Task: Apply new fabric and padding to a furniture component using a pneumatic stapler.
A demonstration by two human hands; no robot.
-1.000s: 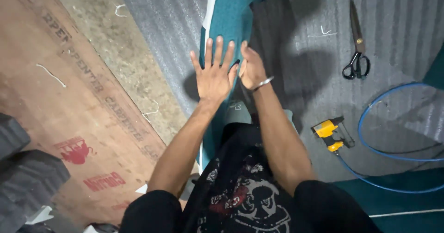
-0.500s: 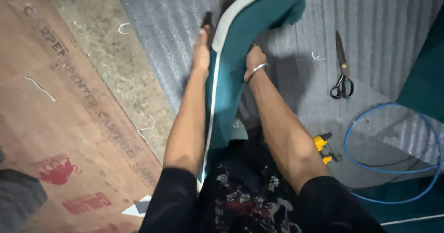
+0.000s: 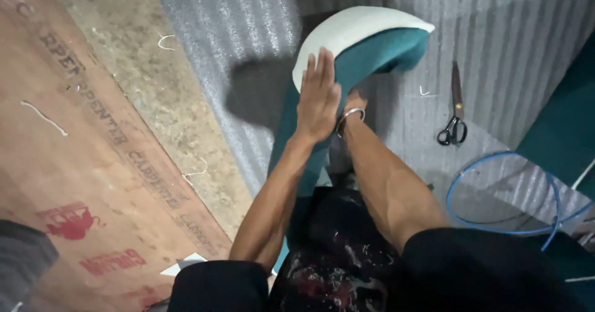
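Upright, teal foam panel, top curling rightward.

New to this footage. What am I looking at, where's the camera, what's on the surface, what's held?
There is no machine here: a person works with two bare hands, filmed by one camera worn on their head and looking down, so the arms enter from the bottom of the picture.

The left hand lies flat, fingers spread, against a curved teal upholstered panel whose white underside faces up at the top. The right hand is mostly hidden behind that panel; only the wrist, with a metal bangle, shows, so I cannot tell whether it grips.

The panel stands on grey ribbed sheeting. On the sheeting lie black-handled scissors and a loop of blue hose. To the left is a brown printed board.
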